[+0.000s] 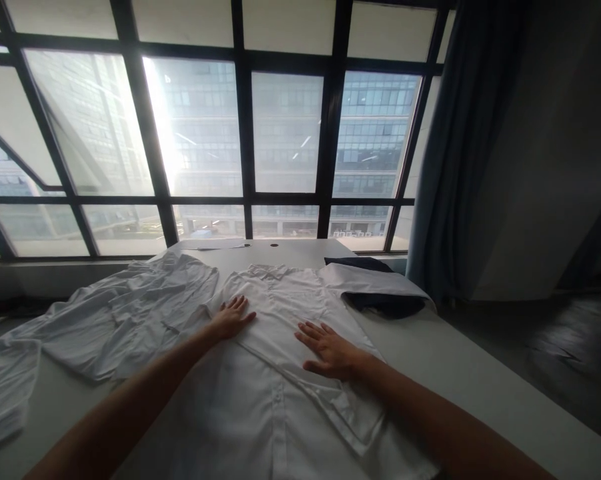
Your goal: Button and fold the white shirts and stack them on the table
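A white button-up shirt (250, 413) lies front side up on the white table, its collar toward the window. One sleeve is laid slantwise across the shirt's front, with its cuff (353, 417) near the right side. My left hand (231, 318) rests flat on the shirt at the upper left, fingers spread. Further right, my right hand (329, 350) lies flat on the crossed sleeve, its fingers stretched out and thumb apart. Neither hand grips the cloth. The other sleeve extends to the right, over dark cloth.
A second white shirt (155, 310), rumpled, covers the table's left side. Dark navy cloth (383, 305) lies at the right edge of the white table (485, 393). A flat white sheet (215, 245) is at the far end. Beyond stand large windows and a blue curtain (445, 167).
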{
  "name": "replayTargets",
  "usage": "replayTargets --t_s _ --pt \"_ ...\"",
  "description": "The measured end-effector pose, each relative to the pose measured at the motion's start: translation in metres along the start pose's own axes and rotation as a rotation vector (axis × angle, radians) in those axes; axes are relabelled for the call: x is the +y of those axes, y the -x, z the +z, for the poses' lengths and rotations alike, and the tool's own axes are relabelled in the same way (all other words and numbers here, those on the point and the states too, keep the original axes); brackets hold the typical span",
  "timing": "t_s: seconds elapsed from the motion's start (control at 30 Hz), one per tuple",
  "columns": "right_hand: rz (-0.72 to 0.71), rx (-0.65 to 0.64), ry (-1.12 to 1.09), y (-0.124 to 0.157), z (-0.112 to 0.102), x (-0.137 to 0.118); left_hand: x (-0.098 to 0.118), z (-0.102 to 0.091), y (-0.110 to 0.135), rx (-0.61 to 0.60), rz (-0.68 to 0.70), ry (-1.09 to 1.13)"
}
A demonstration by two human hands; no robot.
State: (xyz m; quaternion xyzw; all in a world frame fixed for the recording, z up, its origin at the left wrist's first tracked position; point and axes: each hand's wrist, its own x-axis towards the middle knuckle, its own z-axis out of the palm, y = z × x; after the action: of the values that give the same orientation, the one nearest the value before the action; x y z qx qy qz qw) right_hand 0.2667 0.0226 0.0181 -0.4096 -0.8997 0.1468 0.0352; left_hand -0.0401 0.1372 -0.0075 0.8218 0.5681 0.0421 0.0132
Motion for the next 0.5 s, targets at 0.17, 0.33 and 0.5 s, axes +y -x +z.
replayTargets --t_s 0.17,0.33,0.5 --pt "0.006 -0.008 0.026 0.007 0.001 -0.004 -0.044 -0.005 -0.003 -0.066 -0.032 -0.011" --pt "-0.037 0.062 0.05 0.003 0.006 0.005 -0.088 -0.007 0.0 0.086 -0.31 -0.104" --pt "0.239 0.548 0.086 0.01 -0.032 0.07 -0.104 0.0 0.002 0.118 -0.37 -0.021"
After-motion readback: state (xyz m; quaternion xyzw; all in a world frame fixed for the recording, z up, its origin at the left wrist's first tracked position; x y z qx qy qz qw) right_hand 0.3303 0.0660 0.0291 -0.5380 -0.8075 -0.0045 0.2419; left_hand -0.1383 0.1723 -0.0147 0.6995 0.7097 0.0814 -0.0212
